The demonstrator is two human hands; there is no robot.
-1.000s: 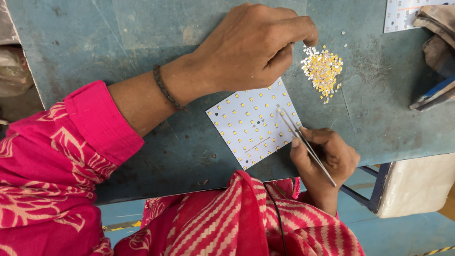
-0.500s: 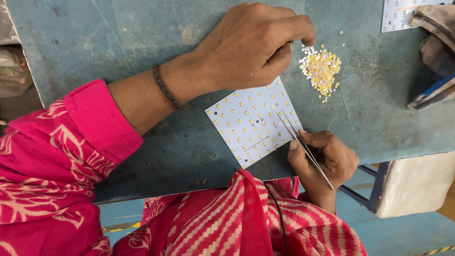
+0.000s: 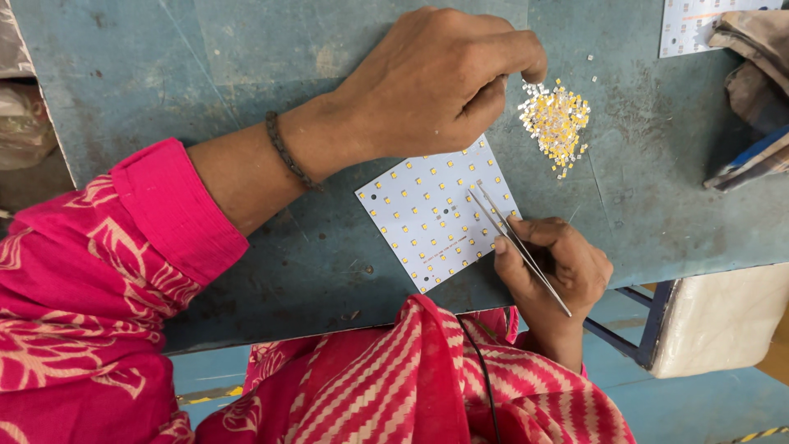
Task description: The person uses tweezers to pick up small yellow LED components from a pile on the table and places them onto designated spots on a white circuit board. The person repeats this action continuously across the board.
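Your right hand (image 3: 559, 263) grips the tweezers (image 3: 514, 238), tips over the white board (image 3: 427, 218) at table centre. Most pads carry yellow chips; a few look bare. Your left hand (image 3: 436, 82) pinches closed at the chip pile (image 3: 557, 122), two o'clock from the board.

I am holding slim metal tweezers (image 3: 518, 245) in my right hand (image 3: 559, 267), their tips resting over a square white board (image 3: 436, 215) dotted with rows of small yellow chips, lying tilted on the blue table. My left hand (image 3: 436, 82) is resting on the board's upper edge, fingertips touching a loose heap of tiny yellow and white chips (image 3: 557, 123) just beside the board.
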